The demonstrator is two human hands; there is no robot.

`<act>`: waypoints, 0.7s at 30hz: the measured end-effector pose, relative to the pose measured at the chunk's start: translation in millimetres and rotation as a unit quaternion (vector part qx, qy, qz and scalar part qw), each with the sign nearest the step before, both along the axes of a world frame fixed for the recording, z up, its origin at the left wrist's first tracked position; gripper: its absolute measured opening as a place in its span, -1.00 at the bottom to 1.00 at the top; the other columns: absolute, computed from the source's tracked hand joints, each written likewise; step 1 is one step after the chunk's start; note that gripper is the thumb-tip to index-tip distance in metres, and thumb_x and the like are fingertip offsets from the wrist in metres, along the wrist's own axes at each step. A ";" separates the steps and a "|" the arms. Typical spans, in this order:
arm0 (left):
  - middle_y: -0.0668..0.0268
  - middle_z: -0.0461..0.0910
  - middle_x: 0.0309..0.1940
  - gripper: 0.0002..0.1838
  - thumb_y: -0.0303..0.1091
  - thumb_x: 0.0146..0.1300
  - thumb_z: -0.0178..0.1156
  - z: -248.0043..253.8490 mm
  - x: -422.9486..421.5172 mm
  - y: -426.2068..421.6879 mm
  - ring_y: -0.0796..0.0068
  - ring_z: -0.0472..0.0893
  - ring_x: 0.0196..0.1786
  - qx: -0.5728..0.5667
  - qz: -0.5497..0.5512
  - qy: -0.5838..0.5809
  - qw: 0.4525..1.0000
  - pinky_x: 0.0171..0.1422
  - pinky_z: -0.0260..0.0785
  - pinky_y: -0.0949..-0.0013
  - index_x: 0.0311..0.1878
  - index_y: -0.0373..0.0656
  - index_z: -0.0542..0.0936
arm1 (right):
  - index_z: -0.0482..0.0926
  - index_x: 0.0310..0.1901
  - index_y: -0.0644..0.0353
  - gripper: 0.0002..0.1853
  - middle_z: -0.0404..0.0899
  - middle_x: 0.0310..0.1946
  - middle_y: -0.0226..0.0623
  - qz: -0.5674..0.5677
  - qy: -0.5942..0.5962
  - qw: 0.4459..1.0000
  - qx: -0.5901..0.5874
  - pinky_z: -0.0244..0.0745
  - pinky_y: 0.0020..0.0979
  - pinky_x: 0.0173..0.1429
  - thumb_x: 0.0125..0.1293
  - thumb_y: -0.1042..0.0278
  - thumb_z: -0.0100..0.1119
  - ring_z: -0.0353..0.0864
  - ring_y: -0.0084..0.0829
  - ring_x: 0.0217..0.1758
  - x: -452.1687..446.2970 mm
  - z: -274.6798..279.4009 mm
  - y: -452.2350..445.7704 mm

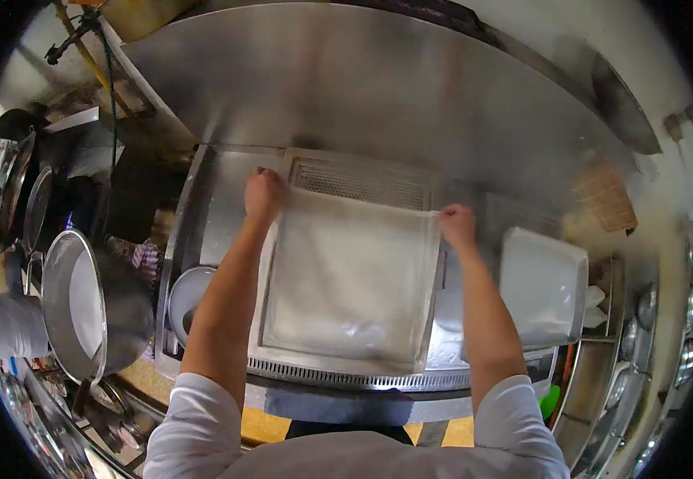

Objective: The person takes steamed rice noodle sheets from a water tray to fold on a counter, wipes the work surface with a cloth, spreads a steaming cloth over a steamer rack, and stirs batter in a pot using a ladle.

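Observation:
A thin whitish cloth (pixel 350 275) lies over a rectangular framed tray (pixel 257 351) on the metal counter. Past the cloth's far edge, a strip of the tray's perforated bottom (pixel 362 185) shows. My left hand (pixel 266 194) is closed at the cloth's far left corner. At the far right corner, my right hand (pixel 457 223) pinches the cloth between thumb and fingers. The far edge is stretched taut between both hands. The near part of the cloth lies flat, with a few wet, shiny patches.
To the right stands a white rectangular tray (pixel 542 287). A round pale dish (pixel 190 299) sits by my left forearm. A large metal pot (pixel 127 311) stands further left. Behind the counter rises a metal back wall (pixel 378 88), with a woven item (pixel 606 195) at right.

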State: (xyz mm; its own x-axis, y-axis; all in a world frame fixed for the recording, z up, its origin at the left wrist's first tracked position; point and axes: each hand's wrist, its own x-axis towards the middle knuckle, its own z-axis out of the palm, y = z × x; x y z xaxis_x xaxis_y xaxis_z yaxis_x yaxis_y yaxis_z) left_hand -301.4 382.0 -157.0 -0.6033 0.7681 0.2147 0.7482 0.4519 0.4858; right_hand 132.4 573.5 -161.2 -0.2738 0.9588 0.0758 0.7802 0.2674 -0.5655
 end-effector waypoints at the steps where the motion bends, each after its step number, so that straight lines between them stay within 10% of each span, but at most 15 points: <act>1: 0.07 0.67 -0.06 -0.85 -0.34 0.21 0.29 -4.2 -2.2 1.0 -0.06 0.58 0.11 -0.015 0.004 0.007 1.000 0.25 0.47 0.03 -0.22 -0.13 0.76 | 0.77 -0.20 0.24 -0.81 0.78 -0.27 -0.06 -0.006 -0.002 1.000 0.011 0.63 -0.21 -0.03 0.20 0.33 0.39 0.79 -0.16 -0.18 2.0 -0.2 -0.7; 10: 0.07 0.57 0.02 -0.83 -0.64 0.10 0.24 78.0 32.8 -95.0 -0.07 0.51 0.14 0.262 -0.009 0.099 0.960 0.24 0.36 0.01 -0.25 -0.21 0.55 | 0.63 -0.19 0.27 -0.91 0.65 -0.21 -0.14 0.016 0.125 0.984 0.123 0.52 -0.23 0.05 0.32 0.46 0.27 0.61 -0.14 -0.08 39.5 88.9 -88.3; 21: 0.07 0.54 0.06 -0.94 -0.49 0.35 0.24 202.0 184.4 -384.4 0.10 0.52 0.18 0.369 0.240 0.099 0.892 0.35 0.32 0.13 -0.23 -0.23 0.54 | 0.50 -0.25 0.26 -0.91 0.51 -0.12 -0.15 0.172 0.244 0.919 0.256 0.40 -0.22 0.21 0.29 0.57 0.24 0.50 -0.13 0.03 87.2 293.0 -295.2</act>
